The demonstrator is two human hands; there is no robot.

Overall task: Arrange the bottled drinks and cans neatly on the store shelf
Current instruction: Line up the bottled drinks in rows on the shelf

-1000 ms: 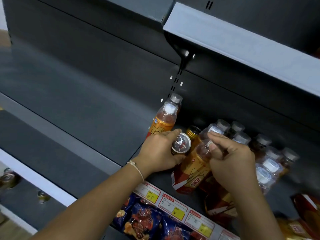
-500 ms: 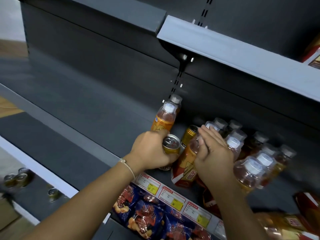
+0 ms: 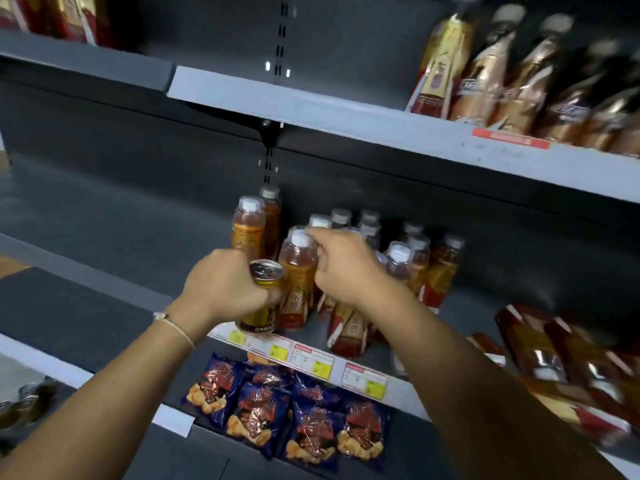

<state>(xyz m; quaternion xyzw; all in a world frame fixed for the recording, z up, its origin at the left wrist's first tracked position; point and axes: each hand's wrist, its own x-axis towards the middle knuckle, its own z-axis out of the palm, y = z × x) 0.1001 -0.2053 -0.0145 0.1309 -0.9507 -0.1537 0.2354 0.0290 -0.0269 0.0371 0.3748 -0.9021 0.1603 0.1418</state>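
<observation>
centre of the frame: left hand (image 3: 225, 285) grasps a gold can (image 3: 262, 296) at the shelf (image 3: 346, 367) edge; right hand (image 3: 346, 268) pinches the neck of an orange tea bottle (image 3: 298, 275) just beside it.

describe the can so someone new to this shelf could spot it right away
Find the middle shelf with the cluster of bottles. At its front left, the left hand grips the gold can, the only metal pull-tab top among white caps.

Glossy metal can (image 3: 264, 296), clear plastic bottles (image 3: 403, 261), matt grey shelf (image 3: 104, 209)
</observation>
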